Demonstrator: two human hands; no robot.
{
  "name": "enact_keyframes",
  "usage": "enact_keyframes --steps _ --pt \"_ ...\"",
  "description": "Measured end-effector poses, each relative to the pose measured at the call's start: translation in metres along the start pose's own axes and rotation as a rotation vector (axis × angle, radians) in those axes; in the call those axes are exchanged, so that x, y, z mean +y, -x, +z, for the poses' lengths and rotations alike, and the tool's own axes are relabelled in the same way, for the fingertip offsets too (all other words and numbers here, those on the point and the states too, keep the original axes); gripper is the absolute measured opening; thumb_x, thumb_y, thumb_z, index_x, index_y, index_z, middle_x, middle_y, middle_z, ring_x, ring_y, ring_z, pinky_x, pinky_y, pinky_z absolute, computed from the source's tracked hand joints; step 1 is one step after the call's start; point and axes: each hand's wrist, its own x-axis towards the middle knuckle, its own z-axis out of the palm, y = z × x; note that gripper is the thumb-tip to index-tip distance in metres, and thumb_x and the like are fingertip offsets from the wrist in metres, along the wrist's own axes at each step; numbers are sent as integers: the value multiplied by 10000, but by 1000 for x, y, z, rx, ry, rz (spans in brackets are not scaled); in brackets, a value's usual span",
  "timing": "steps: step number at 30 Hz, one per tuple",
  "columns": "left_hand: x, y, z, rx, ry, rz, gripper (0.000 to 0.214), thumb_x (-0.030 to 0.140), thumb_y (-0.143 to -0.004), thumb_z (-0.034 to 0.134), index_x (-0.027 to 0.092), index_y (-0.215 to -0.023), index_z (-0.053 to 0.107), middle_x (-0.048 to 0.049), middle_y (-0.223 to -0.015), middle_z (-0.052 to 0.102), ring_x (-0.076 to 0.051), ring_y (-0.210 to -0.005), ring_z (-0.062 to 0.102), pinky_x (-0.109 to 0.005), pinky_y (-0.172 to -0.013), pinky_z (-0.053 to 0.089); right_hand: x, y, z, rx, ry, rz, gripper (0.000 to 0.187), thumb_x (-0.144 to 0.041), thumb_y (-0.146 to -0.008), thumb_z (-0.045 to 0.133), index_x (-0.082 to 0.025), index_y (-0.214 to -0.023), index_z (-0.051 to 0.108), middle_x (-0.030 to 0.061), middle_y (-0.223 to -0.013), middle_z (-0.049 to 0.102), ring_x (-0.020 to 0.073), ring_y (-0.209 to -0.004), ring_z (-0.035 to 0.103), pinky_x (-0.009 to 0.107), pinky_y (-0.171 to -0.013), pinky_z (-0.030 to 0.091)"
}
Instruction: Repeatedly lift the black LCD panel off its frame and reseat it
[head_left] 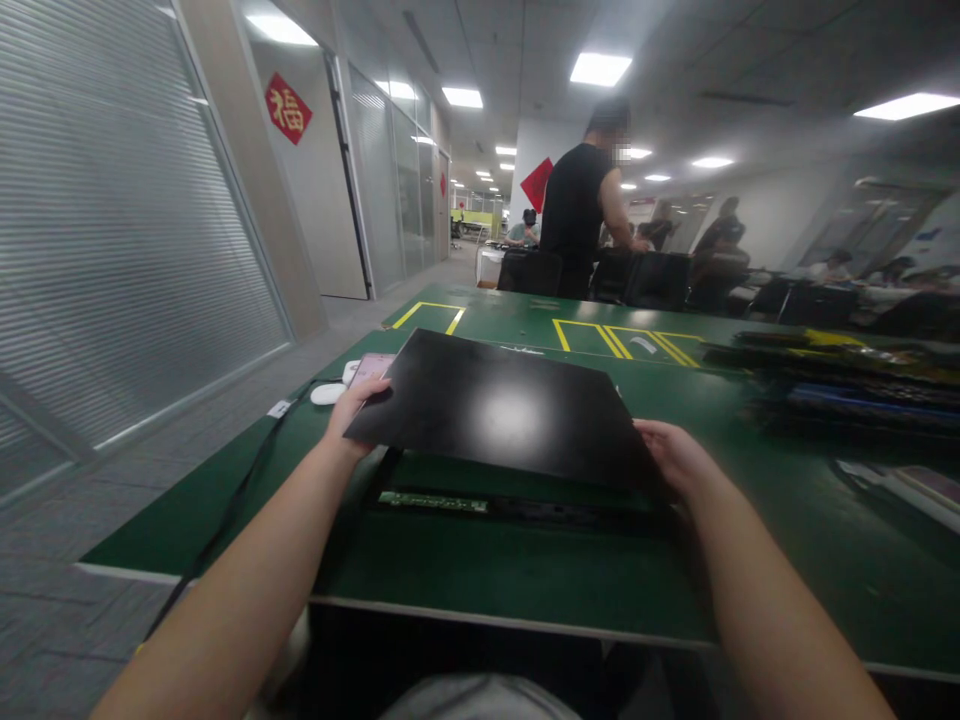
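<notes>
Between my two hands a glossy black display panel (495,410) is held above the green table, tilted slightly, with a ceiling light mirrored in it. My left hand (351,412) grips its left edge, thumb on top. At the right edge my right hand (673,456) is closed on the panel, its fingers partly behind it. Just below and nearer to me, a narrow green circuit board (433,501) shows in a dark strip (562,514) close to the table surface. The panel hides part of what lies underneath.
On the green table (510,580), a phone (373,366) and a white mouse (328,394) lie beyond my left hand, near a black cable (255,465). A blurred dark stack (832,400) stands at the right. Past the table, a person in black (574,210) stands by chairs.
</notes>
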Motion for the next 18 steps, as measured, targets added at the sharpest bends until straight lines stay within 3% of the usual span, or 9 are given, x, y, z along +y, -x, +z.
enact_keyframes --steps 4,9,13,18 --pt "-1 -2 -1 -48 -25 24 394 66 -630 601 113 -999 732 -58 -767 767 -217 -594 705 -279 -516 573 2 -4 0 67 -32 28 91 -170 -774 594 -185 -817 673 47 -724 728 161 -594 651 254 -552 520" --pt "-11 -12 -12 -178 -155 49 422 118 -632 673 123 -1050 733 -72 -834 781 -253 -734 738 -284 -597 579 3 -5 -2 158 -10 -22 153 -170 -729 616 -209 -860 683 33 -745 736 176 -631 667 273 -579 516" --pt "-19 -18 -18 -165 -246 31 415 161 -631 716 141 -1045 742 -71 -811 780 -270 -752 741 -292 -611 572 6 -8 -7 226 54 -40 198 -219 -685 627 -226 -863 714 35 -731 736 206 -617 662 312 -569 486" --pt "-15 -17 -18 -167 -203 52 405 177 -620 713 146 -1023 742 -79 -894 786 -285 -801 746 -327 -665 596 12 -16 -10 254 135 -90 235 -243 -642 686 -223 -869 745 36 -817 756 201 -668 664 298 -589 444"
